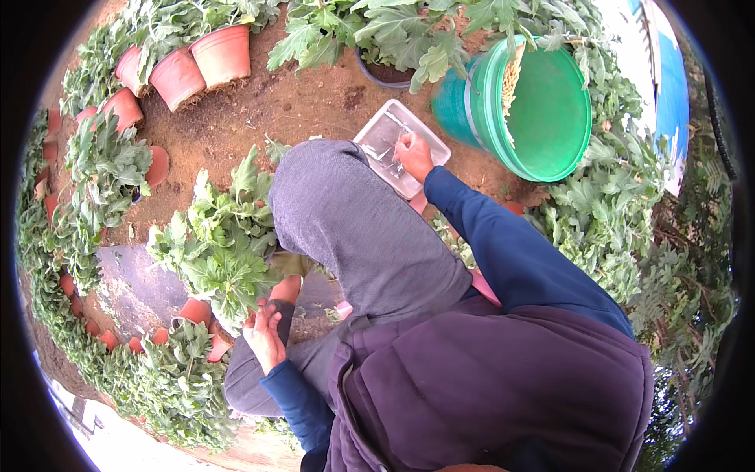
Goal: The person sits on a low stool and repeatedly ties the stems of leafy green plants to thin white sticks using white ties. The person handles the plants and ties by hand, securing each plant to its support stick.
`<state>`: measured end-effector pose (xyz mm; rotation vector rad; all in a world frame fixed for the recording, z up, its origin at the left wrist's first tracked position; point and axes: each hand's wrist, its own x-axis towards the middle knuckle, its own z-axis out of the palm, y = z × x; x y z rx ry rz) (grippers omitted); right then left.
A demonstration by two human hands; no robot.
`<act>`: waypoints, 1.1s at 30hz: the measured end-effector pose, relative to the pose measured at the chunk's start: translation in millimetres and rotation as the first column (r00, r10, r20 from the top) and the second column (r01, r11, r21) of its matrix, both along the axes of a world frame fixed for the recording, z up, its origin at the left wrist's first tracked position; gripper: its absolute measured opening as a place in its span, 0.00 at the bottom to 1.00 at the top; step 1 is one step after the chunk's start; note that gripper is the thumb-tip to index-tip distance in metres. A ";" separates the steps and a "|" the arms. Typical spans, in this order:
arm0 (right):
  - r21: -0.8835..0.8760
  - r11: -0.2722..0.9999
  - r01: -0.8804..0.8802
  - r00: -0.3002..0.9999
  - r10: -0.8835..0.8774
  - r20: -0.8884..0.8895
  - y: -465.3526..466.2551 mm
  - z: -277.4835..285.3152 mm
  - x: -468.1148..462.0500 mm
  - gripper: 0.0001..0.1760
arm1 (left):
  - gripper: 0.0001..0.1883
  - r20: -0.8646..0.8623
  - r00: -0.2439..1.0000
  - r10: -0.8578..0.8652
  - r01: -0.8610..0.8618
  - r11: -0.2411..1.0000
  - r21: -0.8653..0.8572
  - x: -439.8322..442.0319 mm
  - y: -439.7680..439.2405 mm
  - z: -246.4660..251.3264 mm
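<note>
My right hand [414,157] reaches into a shallow clear plastic box [361,137] on the soil, its fingertips bunched at thin pale strips [380,152]. Whether they pinch a strip is too small to tell. At the lower left, my left hand [264,339] is palm up with its fingers apart and bent, beside the lower leaves of a bushy potted plant [227,248]. Those leaves partly cover its fingertips; nothing shows in its palm. The plant stands by my grey-trousered knee, and its own pot is mostly hidden.
A green bucket [545,112] with pale sticks [511,82] at its rim lies tilted beyond the box. Terracotta-coloured pots [221,53] of leafy plants stand at the upper left and along the left. A dark pot [386,75] stands near the bucket. Dense foliage [607,206] lines the right.
</note>
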<state>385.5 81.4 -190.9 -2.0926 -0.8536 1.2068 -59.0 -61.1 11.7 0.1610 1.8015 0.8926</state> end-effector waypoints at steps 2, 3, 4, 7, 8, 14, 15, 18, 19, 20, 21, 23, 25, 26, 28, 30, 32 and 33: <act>0.025 1.000 0.016 0.963 -0.008 -0.269 7.8 32.5 3.3 0.05 | 0.18 0.004 0.996 -0.094 0.094 0.996 0.010 25.3 1.9 22.1; 0.018 0.999 0.037 0.915 -0.027 -0.402 14.0 52.6 3.9 0.06 | 0.16 -0.010 0.991 -0.131 0.131 0.991 -0.005 37.6 3.9 29.7; 0.031 0.999 0.034 0.884 -0.015 -0.467 19.9 75.9 4.8 0.05 | 0.15 -0.034 0.985 -0.166 0.167 0.985 0.028 48.7 6.5 35.7; 0.153 0.988 -0.002 0.827 0.087 -0.555 46.0 156.7 3.2 0.02 | 0.11 -0.093 0.960 -0.265 0.274 0.957 0.093 77.3 21.7 47.0; 0.230 0.973 -0.018 0.801 0.152 -0.580 54.1 186.3 -0.7 0.02 | 0.10 -0.107 0.954 -0.279 0.296 0.930 0.217 88.1 26.3 50.3; 0.570 0.700 -0.430 0.598 0.694 -0.400 55.5 333.3 -63.9 0.03 | 0.12 -0.268 0.874 -0.405 0.485 0.704 0.518 139.7 52.3 90.3; 0.523 0.677 -0.518 0.523 0.734 -0.433 43.8 339.2 -81.3 0.03 | 0.13 -0.245 0.891 -0.383 0.453 0.701 0.551 145.0 52.4 98.6; 0.442 0.392 -0.807 0.285 0.914 -0.289 16.7 326.9 -130.1 0.05 | 0.13 -0.336 0.908 -0.250 0.411 0.686 0.600 148.7 50.9 110.8; 0.453 0.258 -0.853 0.205 0.965 -0.164 11.3 318.7 -142.3 0.06 | 0.13 -0.381 0.894 -0.234 0.429 0.691 0.583 146.4 47.9 111.4; 0.513 0.215 -0.831 0.174 0.977 -0.126 4.7 310.2 -153.3 0.06 | 0.12 -0.428 0.876 -0.225 0.450 0.703 0.551 142.6 44.1 110.4; 0.496 0.178 -0.850 0.159 0.984 -0.082 -0.7 303.1 -161.0 0.06 | 0.12 -0.471 0.854 -0.221 0.469 0.717 0.516 138.8 39.9 108.2; 0.509 0.198 -0.837 0.119 0.976 -0.184 -6.4 293.7 -167.8 0.06 | 0.07 -0.586 0.793 -0.168 0.518 0.693 0.502 130.7 32.4 100.3; 0.468 0.221 -0.856 0.109 0.961 -0.253 -8.7 288.1 -175.1 0.06 | 0.05 -0.603 0.777 -0.181 0.530 0.707 0.469 122.4 23.5 93.1; 0.448 0.232 -0.863 0.113 0.955 -0.276 -9.4 286.0 -178.9 0.06 | 0.04 -0.568 0.804 -0.173 0.485 0.744 0.460 121.2 19.8 89.4; 0.382 0.285 -0.879 0.136 0.919 -0.371 -7.9 282.5 -184.5 0.07 | 0.03 -0.527 0.845 -0.092 0.394 0.772 0.498 118.0 18.4 81.0; 0.364 0.329 -0.871 0.184 0.907 -0.379 -9.0 277.2 -191.9 0.09 | 0.03 -0.411 0.911 -0.038 0.276 0.797 0.537 113.4 20.3 73.9; 0.349 0.351 -0.869 0.206 0.897 -0.390 -8.8 270.4 -200.1 0.10 | 0.04 -0.346 0.938 0.011 0.191 0.817 0.544 109.1 22.5 68.9; 0.381 0.367 -0.849 0.219 0.899 -0.378 -9.0 267.6 -202.1 0.09 | 0.04 -0.332 0.943 0.031 0.161 0.831 0.533 107.2 23.4 67.2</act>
